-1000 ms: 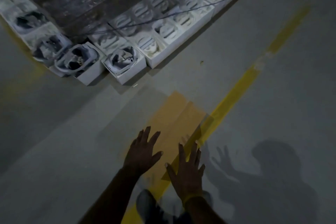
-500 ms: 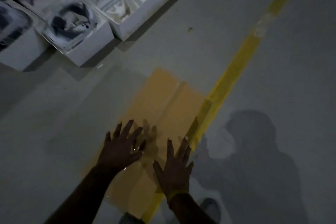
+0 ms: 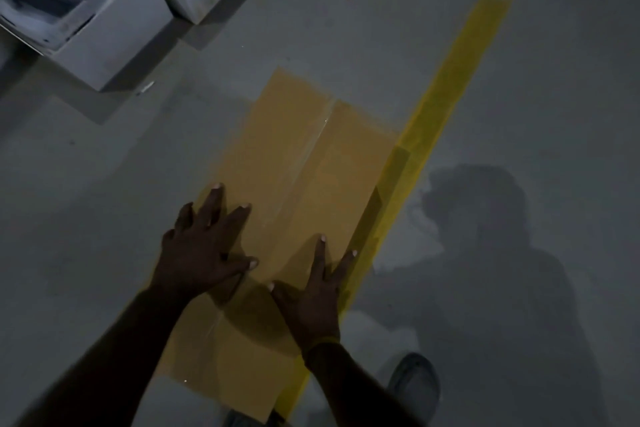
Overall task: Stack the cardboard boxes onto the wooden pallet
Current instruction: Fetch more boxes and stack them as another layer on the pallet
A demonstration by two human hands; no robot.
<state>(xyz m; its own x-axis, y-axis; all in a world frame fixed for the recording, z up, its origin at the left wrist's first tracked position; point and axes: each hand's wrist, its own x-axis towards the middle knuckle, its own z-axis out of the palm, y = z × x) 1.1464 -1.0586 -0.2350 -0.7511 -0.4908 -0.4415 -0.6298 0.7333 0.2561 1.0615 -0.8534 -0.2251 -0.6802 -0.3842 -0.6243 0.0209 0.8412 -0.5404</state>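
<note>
**Both palms flat on box top, nothing grasped**

Head view only. Both hands spread flat, fingers splayed, pressing on top of a tan rectangular cardboard box (image 3: 291, 204) sealed with a clear tape strip (image 3: 313, 146) down its middle seam. Neither hand is closed around anything.

Left hand (image 3: 202, 246): palm down on the box's left half, fingers fanned wide, outer fingers reaching over the left edge of the box top. Thumb points right toward the seam.

Right hand (image 3: 313, 295): palm down on the right half near the right edge, fingers spread and pointing up-frame, thumb angled left. A thin yellow band sits at that wrist.

Box lies on a smooth grey concrete floor (image 3: 346, 45), long axis running diagonally from lower left to upper right. Its right edge overlaps or sits just beside a yellow painted floor line (image 3: 460, 55) running the same diagonal. No wooden pallet in frame.

Upper left: white open-top boxes (image 3: 114, 42) holding crumpled white and dark contents, standing on the floor well apart from the cardboard box. A small dark speck on the floor near them.

Lower right: a grey shoe (image 3: 414, 385) on the floor, right of the yellow line. Person's shadow (image 3: 485, 218) falls on the floor at right. Lighting dim; detail murky.
</note>
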